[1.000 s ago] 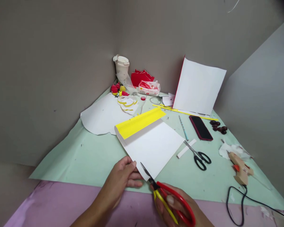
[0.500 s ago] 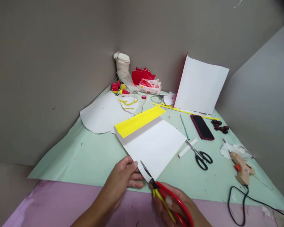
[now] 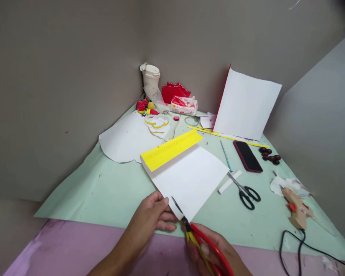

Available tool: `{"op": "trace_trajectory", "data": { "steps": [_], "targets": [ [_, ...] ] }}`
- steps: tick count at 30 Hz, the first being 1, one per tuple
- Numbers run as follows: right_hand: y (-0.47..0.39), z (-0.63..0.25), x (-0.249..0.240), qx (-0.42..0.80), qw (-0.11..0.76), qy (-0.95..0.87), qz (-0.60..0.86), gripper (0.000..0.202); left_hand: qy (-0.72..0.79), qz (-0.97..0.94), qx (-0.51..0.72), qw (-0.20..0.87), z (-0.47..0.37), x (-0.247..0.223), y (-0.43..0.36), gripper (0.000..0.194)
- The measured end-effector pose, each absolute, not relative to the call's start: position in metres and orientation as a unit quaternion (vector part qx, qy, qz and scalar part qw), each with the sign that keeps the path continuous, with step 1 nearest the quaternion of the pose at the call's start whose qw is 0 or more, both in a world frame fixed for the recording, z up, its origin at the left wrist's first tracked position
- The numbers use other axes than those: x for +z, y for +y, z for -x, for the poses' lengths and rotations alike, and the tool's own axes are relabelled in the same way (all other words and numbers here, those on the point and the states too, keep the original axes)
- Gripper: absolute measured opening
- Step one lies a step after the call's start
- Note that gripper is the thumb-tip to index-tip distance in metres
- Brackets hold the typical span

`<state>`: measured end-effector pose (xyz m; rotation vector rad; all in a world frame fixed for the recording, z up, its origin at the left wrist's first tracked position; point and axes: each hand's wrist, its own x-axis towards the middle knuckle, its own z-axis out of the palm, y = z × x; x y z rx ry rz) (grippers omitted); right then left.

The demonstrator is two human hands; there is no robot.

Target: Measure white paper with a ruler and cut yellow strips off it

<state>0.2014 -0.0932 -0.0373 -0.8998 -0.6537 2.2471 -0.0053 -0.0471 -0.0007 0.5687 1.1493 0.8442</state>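
A sheet of paper [image 3: 186, 178], white on its upper face, lies slanted in front of me; its far edge curls over and shows a yellow underside. My left hand [image 3: 152, 214] pinches the sheet's near left edge, thumb on top and fingers beneath. In my right hand [image 3: 215, 249] are scissors [image 3: 211, 243] with red and yellow handles. Their blades meet the near corner of the sheet, one dark blade lying above the paper and the other hidden under it. Black-handled scissors [image 3: 245, 193] rest right of the sheet, partly across a narrow white strip [image 3: 230, 182].
A phone [image 3: 247, 156], a pencil [image 3: 226, 156] and a glue gun [image 3: 297, 209] with a black cord lie to the right. Behind are a white cup [image 3: 151, 78], a tissue pack [image 3: 184, 105] and a standing white sheet [image 3: 247, 103]. Another white sheet [image 3: 120, 140] lies left.
The whole view has shifted slightly, so things sit a little further right. The scissors' handles look a bit closer together, while the left hand keeps its grip on the paper.
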Motion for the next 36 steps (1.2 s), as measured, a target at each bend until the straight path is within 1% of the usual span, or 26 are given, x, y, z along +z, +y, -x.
{"op": "trace_trajectory", "data": {
  "steps": [7,10,13,21,25,30,36],
  "targets": [
    [-0.0922,-0.2002,-0.0404,0.849,0.307,-0.254,0.348,0.047,0.516,-0.261,0.385,0.719,0.0051,0.0010,-0.0474,0.030],
    [-0.0922,-0.1987,-0.0405,0.843,0.308,-0.243,0.368,0.049,0.517,-0.261,0.386,0.718,0.0050,0.0019,-0.0476,0.030],
    [-0.0918,-0.1952,-0.0407,0.838,0.301,-0.237,0.389,0.043,0.517,-0.269,0.383,0.717,0.0048,0.0014,-0.0475,0.031],
    [-0.0919,-0.1915,-0.0382,0.840,0.324,-0.203,0.384,0.038,0.513,-0.280,0.378,0.718,0.0054,-0.0009,-0.0480,0.037],
    [-0.0937,-0.1934,-0.0442,0.840,0.330,-0.188,0.388,0.031,0.512,-0.285,0.373,0.719,0.0050,-0.0012,-0.0478,0.037],
    [-0.0952,-0.1957,-0.0454,0.841,0.322,-0.179,0.397,0.041,0.512,-0.294,0.361,0.722,0.0056,-0.0025,-0.0473,0.038],
    [-0.0930,-0.2001,-0.0415,0.858,0.300,-0.214,0.358,0.042,0.516,-0.290,0.358,0.722,0.0038,-0.0032,-0.0468,0.038]
  ]
}}
